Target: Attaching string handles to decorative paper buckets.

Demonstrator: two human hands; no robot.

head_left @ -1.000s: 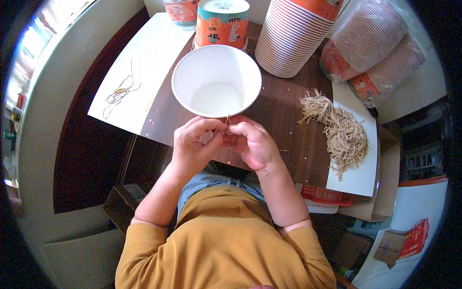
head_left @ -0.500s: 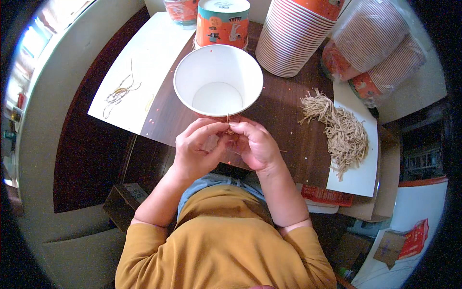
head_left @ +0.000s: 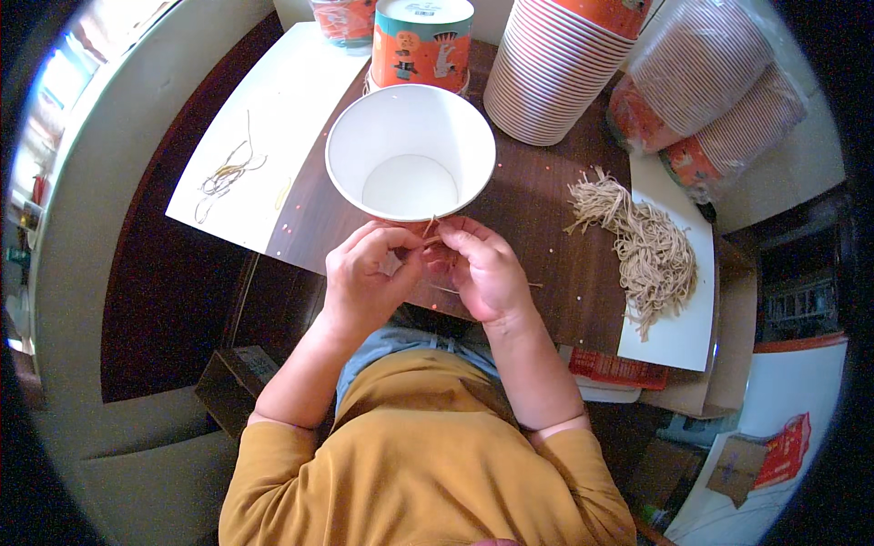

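Note:
A large paper bucket (head_left: 411, 146) stands upright in front of me, its white inside facing up. Just at its near rim, my left hand (head_left: 369, 273) pinches a thin tan cord (head_left: 431, 241) between thumb and forefinger. My right hand (head_left: 484, 270) is closed on the same cord from the other side, thumb pressed to the fingers. A short end of cord stands up at the rim between the hands. Another thin strand shows below my right palm and past its wrist. The bucket's near outer wall is mostly hidden behind my fingers.
To the right lies a heap of tan cords (head_left: 651, 255). Behind stand an upturned orange and teal bucket (head_left: 422, 50) and a tall stack of buckets (head_left: 555, 77). Plastic-wrapped stacks (head_left: 706, 86) lean at the far right. Loose strings (head_left: 228, 175) lie on white board (head_left: 273, 100).
My left hand has drawn slightly left from the right one, with cord now visible between them. The bucket has shifted a little left. A strand shows more plainly below my right palm.

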